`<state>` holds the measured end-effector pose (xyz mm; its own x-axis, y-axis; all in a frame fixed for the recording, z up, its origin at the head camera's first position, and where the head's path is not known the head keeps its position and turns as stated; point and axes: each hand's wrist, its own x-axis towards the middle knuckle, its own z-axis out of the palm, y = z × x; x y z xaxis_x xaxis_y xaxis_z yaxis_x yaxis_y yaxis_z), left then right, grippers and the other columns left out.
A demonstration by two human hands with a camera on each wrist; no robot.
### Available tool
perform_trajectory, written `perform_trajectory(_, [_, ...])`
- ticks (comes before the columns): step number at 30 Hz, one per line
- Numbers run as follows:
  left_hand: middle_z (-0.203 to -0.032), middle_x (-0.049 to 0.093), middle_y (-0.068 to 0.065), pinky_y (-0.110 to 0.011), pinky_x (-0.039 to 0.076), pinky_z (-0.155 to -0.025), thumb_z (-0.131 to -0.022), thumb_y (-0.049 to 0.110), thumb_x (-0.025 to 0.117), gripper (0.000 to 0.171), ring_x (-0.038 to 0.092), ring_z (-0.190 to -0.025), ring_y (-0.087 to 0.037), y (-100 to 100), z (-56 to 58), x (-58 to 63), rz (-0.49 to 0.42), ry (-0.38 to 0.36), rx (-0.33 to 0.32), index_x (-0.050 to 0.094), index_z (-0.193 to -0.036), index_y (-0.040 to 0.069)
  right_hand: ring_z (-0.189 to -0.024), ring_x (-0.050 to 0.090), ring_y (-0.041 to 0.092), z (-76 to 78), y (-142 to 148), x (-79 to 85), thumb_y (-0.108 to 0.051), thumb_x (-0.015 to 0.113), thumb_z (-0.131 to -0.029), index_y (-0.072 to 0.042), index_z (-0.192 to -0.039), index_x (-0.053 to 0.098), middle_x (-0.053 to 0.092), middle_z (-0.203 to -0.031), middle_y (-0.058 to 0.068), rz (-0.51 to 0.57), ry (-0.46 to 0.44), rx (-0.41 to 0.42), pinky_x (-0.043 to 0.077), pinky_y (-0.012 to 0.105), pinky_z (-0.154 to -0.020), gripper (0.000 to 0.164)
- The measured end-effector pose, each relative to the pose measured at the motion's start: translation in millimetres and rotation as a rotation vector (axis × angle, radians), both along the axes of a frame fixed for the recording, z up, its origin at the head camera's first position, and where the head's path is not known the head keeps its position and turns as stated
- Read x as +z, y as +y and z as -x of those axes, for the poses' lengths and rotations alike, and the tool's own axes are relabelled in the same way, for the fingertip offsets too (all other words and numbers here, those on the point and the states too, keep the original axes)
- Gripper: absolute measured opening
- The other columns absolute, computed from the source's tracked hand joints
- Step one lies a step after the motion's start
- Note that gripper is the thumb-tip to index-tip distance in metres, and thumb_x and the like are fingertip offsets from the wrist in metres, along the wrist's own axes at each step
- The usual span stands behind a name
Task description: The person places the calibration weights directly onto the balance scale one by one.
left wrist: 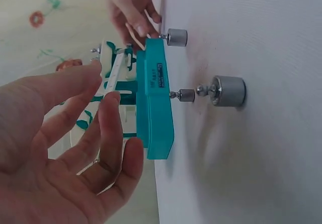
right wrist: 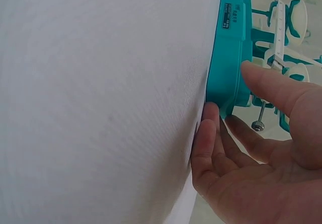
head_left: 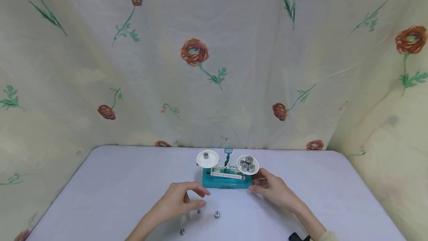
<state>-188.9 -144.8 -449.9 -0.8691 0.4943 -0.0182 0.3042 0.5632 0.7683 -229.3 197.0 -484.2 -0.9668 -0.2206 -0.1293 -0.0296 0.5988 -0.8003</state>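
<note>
A small balance scale with a teal base (head_left: 225, 183) stands on the table. Its left white pan (head_left: 208, 162) bears one metal weight (head_left: 206, 156). Several metal weights (head_left: 249, 160) crowd the right pan (head_left: 255, 162). Just in front of the base's left corner hovers my left hand (head_left: 175, 201), thumb and fingers spread apart with nothing between them. At the base's right end is my right hand (head_left: 275, 190); in the right wrist view its fingertips (right wrist: 211, 110) touch the teal base end.
Three loose metal weights lie on the table in front of the scale: a larger one (head_left: 217, 214), a small one (head_left: 198, 211) near the left thumb, and another (head_left: 182, 231) closer to me. A flowered curtain (head_left: 234, 84) hangs behind the table.
</note>
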Motion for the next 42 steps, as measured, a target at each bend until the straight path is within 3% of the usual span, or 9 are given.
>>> perform_trajectory(2, [-0.116, 0.081, -0.008, -0.02, 0.048, -0.06, -0.099, 0.027, 0.08, 0.02, 0.054, -0.063, -0.007, 0.5, 0.9, -0.7, -0.005, -0.005, -0.021, 0.079, -0.116, 0.019, -0.122, 0.07, 0.026, 0.0, 1.0, 0.6, -0.026, 0.081, -0.097, -0.001, -0.143, 0.058, 0.069, -0.139, 0.016, 0.005, -0.002, -0.007, 0.061, 0.048, -0.105, 0.057])
perform_trajectory(11, [-0.113, 0.081, 0.003, -0.02, 0.045, -0.068, -0.096, 0.026, 0.082, 0.015, 0.061, -0.09, -0.009, -0.3, -0.4, -8.9, 0.041, -0.068, -0.082, 0.081, -0.111, 0.026, -0.121, 0.07, 0.026, 0.5, 0.1, 1.3, -0.026, 0.082, -0.096, 0.0, -0.144, 0.057, 0.069, -0.139, 0.015, -0.003, -0.008, -0.006, 0.06, 0.049, -0.105, 0.06])
perform_trajectory(13, [-0.112, 0.081, 0.004, -0.021, 0.045, -0.07, -0.095, 0.026, 0.082, 0.016, 0.061, -0.09, -0.009, -0.1, -0.4, -11.3, 0.046, -0.057, -0.094, 0.081, -0.111, 0.026, -0.121, 0.07, 0.026, 0.5, -0.2, 1.7, -0.027, 0.082, -0.097, 0.0, -0.145, 0.057, 0.069, -0.14, 0.015, -0.009, -0.01, -0.009, 0.06, 0.049, -0.105, 0.061])
perform_trajectory(14, [-0.111, 0.081, 0.009, -0.021, 0.046, -0.07, -0.095, 0.03, 0.083, 0.016, 0.061, -0.089, -0.006, -2.5, 5.1, -24.5, 0.035, -0.04, -0.11, 0.081, -0.111, 0.03, -0.122, 0.07, 0.026, 0.5, -0.4, 1.6, -0.027, 0.082, -0.097, -0.001, -0.146, 0.056, 0.069, -0.14, 0.015, -0.009, -0.014, -0.012, 0.06, 0.049, -0.105, 0.061])
perform_trajectory(20, [-0.109, 0.08, 0.013, -0.019, 0.048, -0.07, -0.095, 0.032, 0.083, 0.017, 0.061, -0.089, -0.001, -1.4, 6.3, -32.1, 0.029, -0.057, -0.136, 0.08, -0.112, 0.032, -0.124, 0.069, 0.026, 0.0, -0.1, 1.3, -0.027, 0.082, -0.097, -0.001, -0.149, 0.055, 0.068, -0.142, 0.015, -0.002, -0.035, -0.022, 0.061, 0.048, -0.106, 0.065])
perform_trajectory(21, [-0.108, 0.08, 0.01, -0.019, 0.048, -0.07, -0.096, 0.028, 0.083, 0.017, 0.061, -0.089, -0.003, 1.4, 1.0, -20.9, 0.039, -0.073, -0.13, 0.08, -0.112, 0.029, -0.124, 0.069, 0.026, -0.1, -0.1, 1.2, -0.027, 0.081, -0.097, -0.001, -0.149, 0.055, 0.068, -0.142, 0.016, -0.001, -0.037, -0.022, 0.061, 0.048, -0.106, 0.065])
perform_trajectory(28, [-0.097, 0.076, 0.014, -0.018, 0.046, -0.066, -0.095, 0.023, 0.083, 0.017, 0.057, -0.08, 0.0, 6.4, -1.1, -22.5, 0.046, -0.119, -0.134, 0.08, -0.112, 0.028, -0.122, 0.069, 0.025, 0.6, 0.2, 1.8, -0.028, 0.081, -0.097, -0.001, -0.146, 0.056, 0.069, -0.141, 0.016, -0.007, -0.024, -0.014, 0.06, 0.048, -0.105, 0.061])
perform_trajectory(36, [-0.092, 0.075, 0.016, -0.018, 0.046, -0.066, -0.095, 0.021, 0.083, 0.018, 0.056, -0.079, 0.0, 6.9, 0.7, -27.6, 0.055, -0.111, -0.184, 0.081, -0.112, 0.026, -0.122, 0.07, 0.027, -1.8, 1.7, 3.0, -0.027, 0.079, -0.098, -0.001, -0.144, 0.057, 0.068, -0.141, 0.017, -0.01, 0.007, 0.006, 0.059, 0.051, -0.108, 0.057])
perform_trajectory(42, [-0.093, 0.074, 0.018, -0.018, 0.048, -0.067, -0.096, 0.024, 0.083, 0.019, 0.056, -0.08, 0.002, 3.1, 9.2, -49.4, 0.059, -0.113, -0.194, 0.079, -0.113, 0.032, -0.122, 0.07, 0.027, -2.0, 0.7, 4.5, -0.028, 0.079, -0.098, 0.0, -0.145, 0.057, 0.068, -0.141, 0.018, -0.019, 0.007, 0.008, 0.059, 0.051, -0.108, 0.058])
